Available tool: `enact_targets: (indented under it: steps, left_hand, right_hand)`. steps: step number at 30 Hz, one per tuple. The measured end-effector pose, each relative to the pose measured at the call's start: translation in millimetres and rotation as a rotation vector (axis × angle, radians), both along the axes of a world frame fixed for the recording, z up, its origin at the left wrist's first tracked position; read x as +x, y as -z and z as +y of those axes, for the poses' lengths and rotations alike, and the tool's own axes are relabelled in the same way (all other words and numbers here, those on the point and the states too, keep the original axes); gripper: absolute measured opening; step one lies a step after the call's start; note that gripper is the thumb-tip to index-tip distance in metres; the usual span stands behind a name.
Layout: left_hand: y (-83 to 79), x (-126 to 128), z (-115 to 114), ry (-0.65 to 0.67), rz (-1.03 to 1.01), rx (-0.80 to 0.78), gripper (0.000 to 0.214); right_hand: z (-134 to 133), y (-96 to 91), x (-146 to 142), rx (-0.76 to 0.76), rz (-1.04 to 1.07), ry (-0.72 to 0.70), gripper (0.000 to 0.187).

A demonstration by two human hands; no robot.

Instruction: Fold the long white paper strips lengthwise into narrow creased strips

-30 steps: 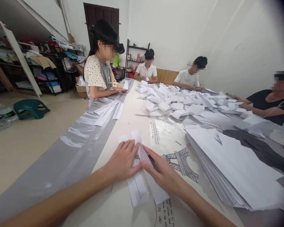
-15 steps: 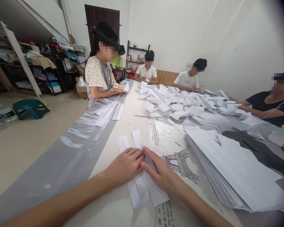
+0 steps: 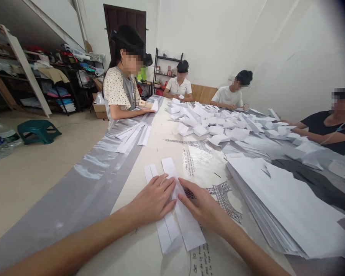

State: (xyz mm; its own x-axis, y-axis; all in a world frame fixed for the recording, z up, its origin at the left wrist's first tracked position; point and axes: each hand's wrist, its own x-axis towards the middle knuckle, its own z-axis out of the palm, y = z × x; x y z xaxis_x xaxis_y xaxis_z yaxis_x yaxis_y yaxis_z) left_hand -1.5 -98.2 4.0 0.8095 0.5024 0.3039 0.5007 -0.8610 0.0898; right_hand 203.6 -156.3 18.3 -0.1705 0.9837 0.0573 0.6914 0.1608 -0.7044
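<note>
My left hand [image 3: 155, 199] lies flat on a long folded white paper strip [image 3: 186, 226], fingers stretched out and pressing on it. My right hand [image 3: 204, 205] lies flat on the right edge of the same strip, fingers also stretched out. A second folded strip [image 3: 163, 234] lies just left of it, partly under my left hand. Both strips rest on a table cover [image 3: 207, 161] printed with Eiffel towers.
A thick stack of white sheets [image 3: 287, 203] lies at my right. A heap of folded white papers [image 3: 218, 122] covers the table's far half. Folded strips [image 3: 132, 136] lie before a person [image 3: 120, 90] at left. Other people sit round the far end. A green stool [image 3: 37, 130] stands on the floor.
The raised top flap of the strip has been pressed down flat. Both my hands have slid a little along the strip and now lie flat on it.
</note>
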Motion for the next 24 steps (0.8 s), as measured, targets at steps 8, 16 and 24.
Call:
enact_targets:
  steps: [8,16,24]
  left_hand:
    - [1.3,0,3,-0.023,0.033,-0.003,0.052]
    - [-2.0,-1,3,-0.012,-0.053,-0.026,0.045]
    - [3.5,-2,3,-0.036,-0.124,-0.058,0.045]
  right_hand:
    - [3,-4.5,0,-0.028,0.078,0.114,0.045]
    - [4,-1.5,-10,-0.056,0.332,0.074,0.04]
    - [11,14.6,-11,0.076,0.347,-0.005,0.037]
